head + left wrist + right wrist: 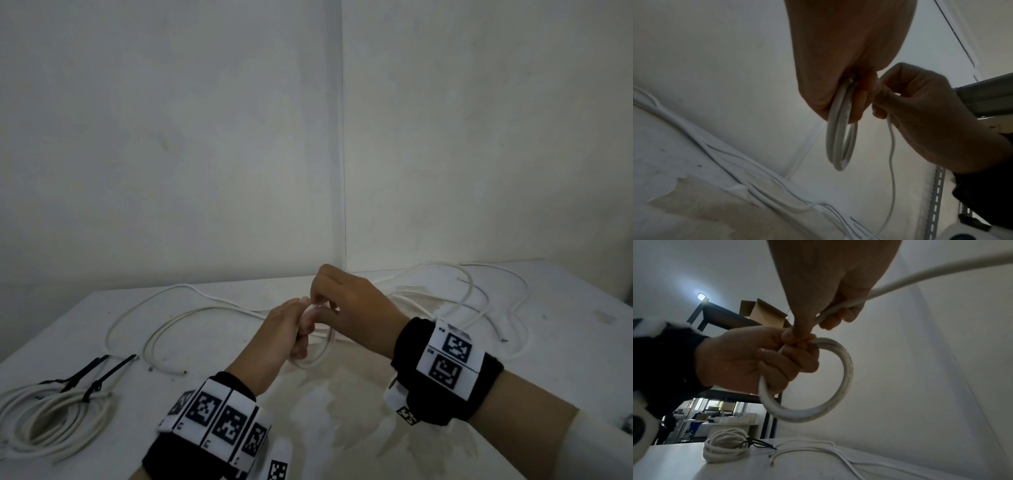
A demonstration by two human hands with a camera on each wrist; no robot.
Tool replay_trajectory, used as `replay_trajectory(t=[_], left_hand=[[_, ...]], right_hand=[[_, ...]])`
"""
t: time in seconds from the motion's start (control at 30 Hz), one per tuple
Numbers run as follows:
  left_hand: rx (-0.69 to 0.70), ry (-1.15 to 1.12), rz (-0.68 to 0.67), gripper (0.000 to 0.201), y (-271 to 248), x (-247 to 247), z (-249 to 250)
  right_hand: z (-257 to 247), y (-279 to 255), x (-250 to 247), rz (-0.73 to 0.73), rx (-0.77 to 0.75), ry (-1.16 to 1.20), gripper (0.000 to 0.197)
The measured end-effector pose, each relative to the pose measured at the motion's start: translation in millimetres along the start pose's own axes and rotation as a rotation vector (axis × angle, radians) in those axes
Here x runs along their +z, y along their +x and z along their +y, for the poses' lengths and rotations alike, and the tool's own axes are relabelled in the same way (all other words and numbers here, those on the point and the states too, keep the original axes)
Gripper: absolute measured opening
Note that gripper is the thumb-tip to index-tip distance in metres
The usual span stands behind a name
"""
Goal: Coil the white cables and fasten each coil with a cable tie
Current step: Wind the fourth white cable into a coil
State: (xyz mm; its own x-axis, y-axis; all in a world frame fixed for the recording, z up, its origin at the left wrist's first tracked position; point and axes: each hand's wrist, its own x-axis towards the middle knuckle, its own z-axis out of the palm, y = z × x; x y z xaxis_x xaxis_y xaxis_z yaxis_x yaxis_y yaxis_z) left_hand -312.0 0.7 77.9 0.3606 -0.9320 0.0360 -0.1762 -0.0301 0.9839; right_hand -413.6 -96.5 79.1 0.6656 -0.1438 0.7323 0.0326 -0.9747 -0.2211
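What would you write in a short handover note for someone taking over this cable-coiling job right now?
Left hand grips the small started coil above the table. Right hand grips the cable's free run, feeding the next loop.
Done: finished coils at the left, fastened with black cable ties.
Left: finish this coil and tie it, then coil the loose cables lying on the table. No spare ties are visible.

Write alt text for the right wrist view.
A left hand grips a small white coil while the right hand feeds cable toward it. Below, a tied coil and loose cables lie on a white table.
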Motion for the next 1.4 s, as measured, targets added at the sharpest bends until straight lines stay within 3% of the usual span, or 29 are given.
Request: replay_trajectory(t=[0.2,0.37,0.43,0.57,0.67,0.8,1.07,1.2,1.4], left_hand=[[-0.092,-0.197,-0.091,0.037,-4,-1,6],[-0.100,-0.252,-0.145,0.036,-9,-4,10],[-0.082,-0.264,-0.142,0.036,-11,-3,12],[0.024,-0.077,-0.080,0.044,-12,-1,9],[0.107,0.116,-0.063,0.036,-13,-3,3],[0.095,0.199,-0.118,0.032,-13,-10,0],[0.063,-0.050,-0.081,0.034,-15,4,8],[0.034,-0.145,-0.003,0.035,-13,1,11],[0.041,-0.317,0.130,0.035,-10,-17,12]], right_hand=[[13,-4,-12,-0.012,0.075,0.075,0.026],[8,-5,-19,-0.241,0.328,0.258,0.024],[6,-2,-21,-0.263,0.380,0.333,0.025],[4,1,-23,-0.293,0.395,0.304,0.029],[5,1,-24,-0.348,0.405,0.278,0.032],[5,-3,-25,-0.389,0.409,0.228,0.031],[2,-9,-29,-0.244,0.429,0.321,0.025],[9,-21,-33,-0.188,0.448,0.299,0.030],[32,-33,-37,-0.120,0.548,0.250,0.021]])
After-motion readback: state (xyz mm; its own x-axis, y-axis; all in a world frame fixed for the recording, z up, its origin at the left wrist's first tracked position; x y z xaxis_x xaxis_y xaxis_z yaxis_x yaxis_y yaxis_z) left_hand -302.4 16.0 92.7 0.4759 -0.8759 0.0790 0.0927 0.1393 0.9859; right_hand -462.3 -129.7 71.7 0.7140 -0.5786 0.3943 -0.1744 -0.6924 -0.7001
